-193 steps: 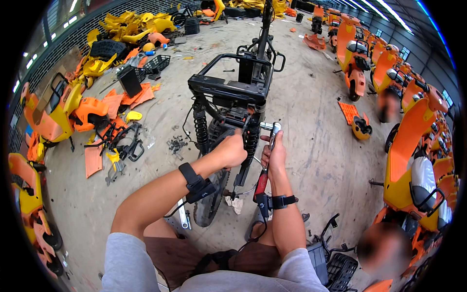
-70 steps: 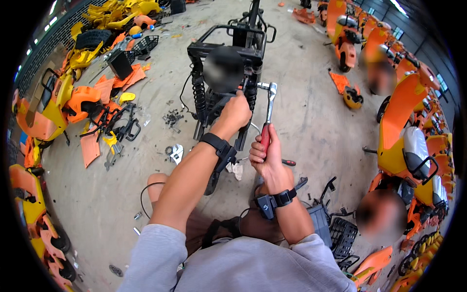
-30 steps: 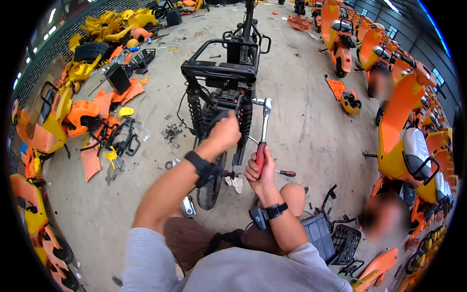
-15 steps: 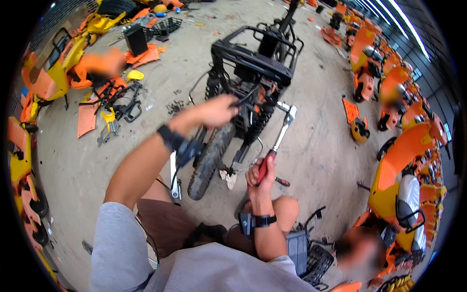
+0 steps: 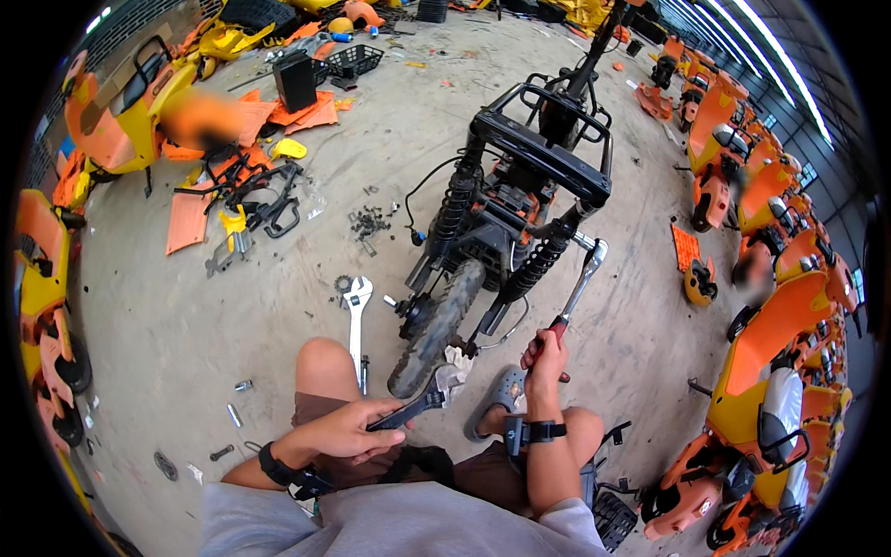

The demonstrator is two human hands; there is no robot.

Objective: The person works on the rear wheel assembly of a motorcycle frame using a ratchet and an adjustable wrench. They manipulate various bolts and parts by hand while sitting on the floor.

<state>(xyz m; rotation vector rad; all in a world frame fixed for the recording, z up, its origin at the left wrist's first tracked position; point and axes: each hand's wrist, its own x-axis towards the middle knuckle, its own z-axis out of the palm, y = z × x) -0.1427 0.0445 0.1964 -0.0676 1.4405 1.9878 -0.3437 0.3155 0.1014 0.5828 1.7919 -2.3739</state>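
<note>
In my left hand point(image 5: 351, 429), held low over my lap, is a dark-handled adjustable wrench point(image 5: 429, 397), its jaws pointing toward the rear tire point(image 5: 436, 332). My right hand point(image 5: 546, 357) is closed around the red grip of a ratchet wrench point(image 5: 584, 286). The ratchet's head and socket reach the right side of a stripped scooter frame point(image 5: 543, 153), by the top of the right shock absorber point(image 5: 536, 269); whether the socket sits on a bolt cannot be made out. The left shock absorber point(image 5: 449, 206) stands on the tire's other side.
On the floor left of the tire lies a large silver adjustable wrench point(image 5: 356, 320). Small sockets point(image 5: 234, 415) and a heap of dark fasteners point(image 5: 369, 223) are scattered further left. Orange-yellow scooters point(image 5: 756, 343) line the right side; body panels point(image 5: 190, 218) lie at left.
My left hand has drawn back from the scooter frame to my lap and now has the adjustable wrench. The view has shifted; my right hand keeps hold of the ratchet wrench.
</note>
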